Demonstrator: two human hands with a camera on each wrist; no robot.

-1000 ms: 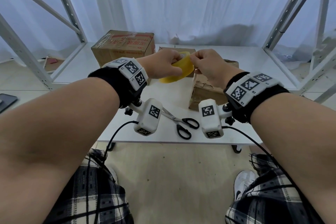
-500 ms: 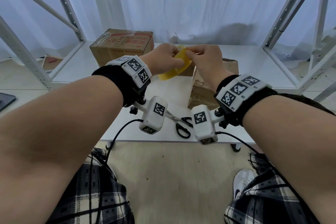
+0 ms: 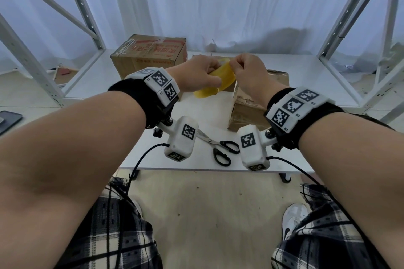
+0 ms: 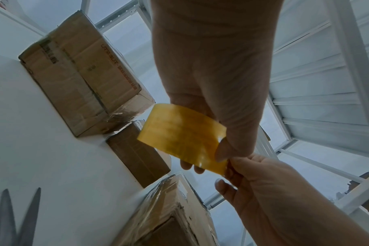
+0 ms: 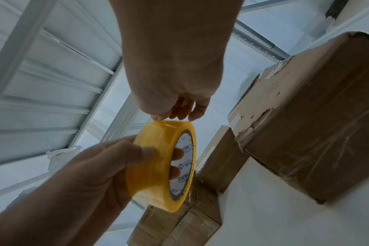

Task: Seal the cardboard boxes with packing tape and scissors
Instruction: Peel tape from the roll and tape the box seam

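2 hands [image 3: 197,76] gripping tape roll [image 3: 218,81], axis sideways

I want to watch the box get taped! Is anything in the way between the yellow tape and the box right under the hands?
Nothing visible is. The left hand holds the tape roll in the air while the right hand pinches at its edge, above the near box. The scissors lie off to the side on the table.

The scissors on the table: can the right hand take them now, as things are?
Probably not at once. The right hand is pinching the tape roll that the left hand grips. The scissors lie uncovered on the table, so the path looks free.
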